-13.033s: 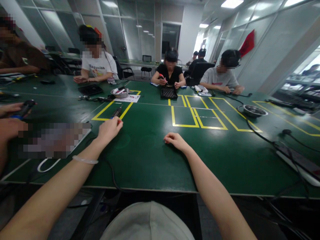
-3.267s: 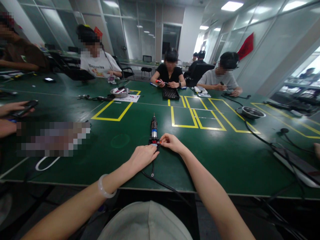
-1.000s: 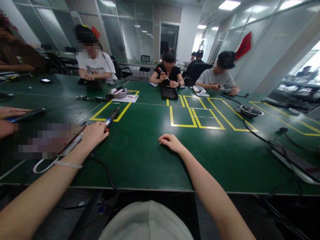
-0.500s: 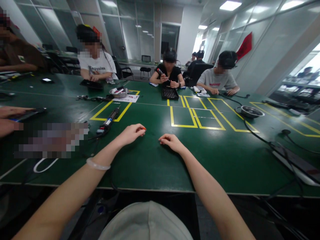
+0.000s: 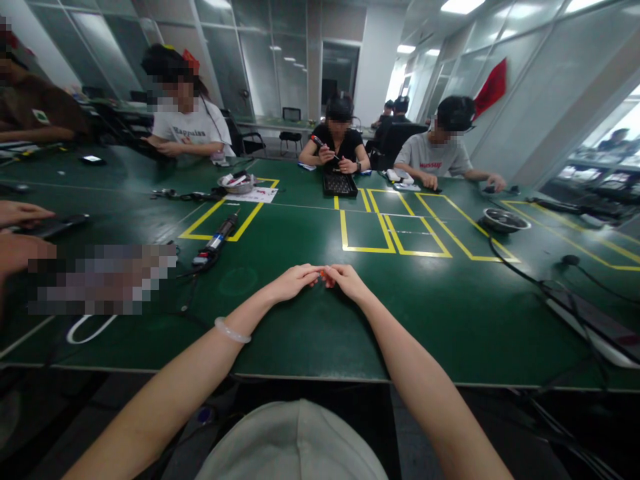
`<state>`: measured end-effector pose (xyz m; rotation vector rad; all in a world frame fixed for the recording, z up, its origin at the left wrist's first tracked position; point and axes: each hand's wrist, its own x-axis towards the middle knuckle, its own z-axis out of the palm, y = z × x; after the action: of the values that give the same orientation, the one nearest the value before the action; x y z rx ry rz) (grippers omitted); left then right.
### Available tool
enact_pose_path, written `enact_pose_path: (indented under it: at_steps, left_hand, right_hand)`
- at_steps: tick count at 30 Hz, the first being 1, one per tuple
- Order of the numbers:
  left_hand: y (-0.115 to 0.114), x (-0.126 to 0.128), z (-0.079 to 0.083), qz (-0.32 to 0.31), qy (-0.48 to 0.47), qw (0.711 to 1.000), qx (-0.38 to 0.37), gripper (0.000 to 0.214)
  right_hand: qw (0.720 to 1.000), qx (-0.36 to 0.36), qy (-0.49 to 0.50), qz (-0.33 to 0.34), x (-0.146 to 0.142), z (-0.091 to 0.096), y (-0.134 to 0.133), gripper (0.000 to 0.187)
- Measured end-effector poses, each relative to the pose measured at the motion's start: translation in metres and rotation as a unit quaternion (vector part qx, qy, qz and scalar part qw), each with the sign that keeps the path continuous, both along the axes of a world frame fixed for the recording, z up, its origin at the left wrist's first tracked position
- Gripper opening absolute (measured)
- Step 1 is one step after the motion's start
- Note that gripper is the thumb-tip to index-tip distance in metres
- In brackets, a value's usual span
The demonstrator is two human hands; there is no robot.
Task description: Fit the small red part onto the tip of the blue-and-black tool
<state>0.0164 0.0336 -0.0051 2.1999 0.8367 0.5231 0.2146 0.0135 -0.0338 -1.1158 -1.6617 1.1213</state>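
Note:
My left hand [image 5: 295, 281] and my right hand [image 5: 347, 280] meet fingertip to fingertip above the green table [image 5: 300, 340]. Both are closed in a pinch around a small orange piece [image 5: 323, 274], with something dark beside it. Its kind is too small to tell, and the fingers hide much of it. A pale bracelet [image 5: 233, 331] circles my left wrist. To the left of my hands lies a blue and black electric screwdriver [image 5: 215, 241] with a cable.
Yellow tape rectangles [image 5: 369, 251] mark the table. A round metal bowl [image 5: 506, 221] and a black cable [image 5: 517, 270] lie to the right. Farther off stand a dish of small parts [image 5: 237, 183] and a black tray [image 5: 340, 186]. Several co-workers sit around, one hand [image 5: 25, 215] near at left.
My left hand has moved right and slightly down, bringing the orange piece to my right hand, whose fingers now close on it. Across the table, a co-worker's hand has reached farther right.

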Motion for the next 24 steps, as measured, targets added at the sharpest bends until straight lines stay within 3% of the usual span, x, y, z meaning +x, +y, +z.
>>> enact_pose_path:
  at_steps: [6, 16, 20, 24]
  left_hand:
    - [-0.006, 0.002, 0.000, 0.001, 0.005, 0.991, 0.132, 0.040]
    - [-0.008, -0.002, 0.001, 0.044, 0.001, 0.991, 0.127, 0.039]
    - [-0.011, -0.008, 0.017, 0.054, 0.009, 0.989, 0.139, 0.041]
    - [-0.008, -0.041, 0.042, 0.129, 0.038, 0.971, 0.196, 0.044]
  right_hand:
    - [1.000, -0.010, -0.016, -0.016, 0.002, 0.003, -0.003, 0.039]
    - [0.998, -0.020, 0.058, 0.027, 0.003, 0.000, 0.000, 0.027]
    - [0.999, -0.013, 0.042, 0.023, 0.003, 0.000, -0.001, 0.027]
    - [0.999, -0.014, 0.036, 0.015, 0.003, 0.000, -0.001, 0.027]
